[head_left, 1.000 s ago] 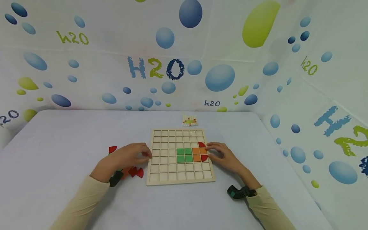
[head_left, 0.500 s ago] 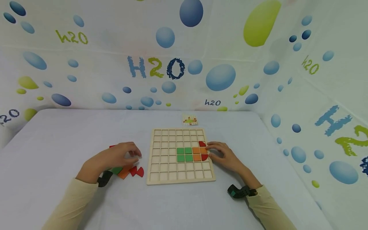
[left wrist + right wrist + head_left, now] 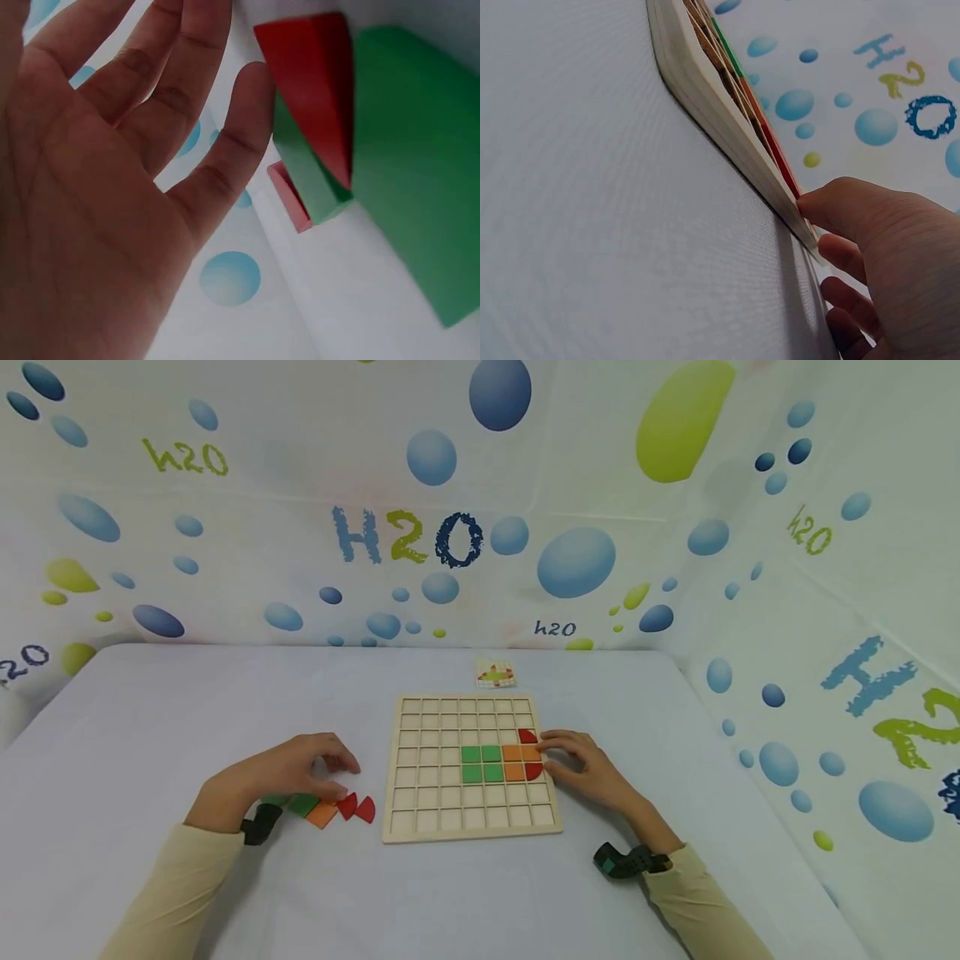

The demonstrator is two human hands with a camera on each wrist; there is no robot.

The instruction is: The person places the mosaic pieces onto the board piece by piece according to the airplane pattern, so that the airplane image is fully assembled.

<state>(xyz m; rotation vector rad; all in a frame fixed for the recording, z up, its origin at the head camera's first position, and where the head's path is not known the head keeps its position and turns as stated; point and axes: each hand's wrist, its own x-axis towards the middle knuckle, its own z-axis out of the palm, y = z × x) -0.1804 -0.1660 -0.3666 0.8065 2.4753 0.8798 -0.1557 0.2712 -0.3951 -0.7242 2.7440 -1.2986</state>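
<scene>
My left hand is over a loose group of flat coloured pieces left of the board, fingers relaxed and apart. Beneath and beside it lie green pieces, an orange square and red quarter-round pieces. The left wrist view shows a red piece and a large green piece beside a fingertip, with nothing in the palm. My right hand touches the right rim of the wooden grid board with its fingertips. Green squares, orange squares and red quarter-rounds sit in its cells.
Behind the board lies a small card printed with a coloured grid pattern. White cloth covers the table, and a printed curtain with blue and green drops rises behind it.
My left hand has moved left, away from the board's left edge, to over the loose pieces, uncovering more of them. The right hand stays at the board's right edge.
</scene>
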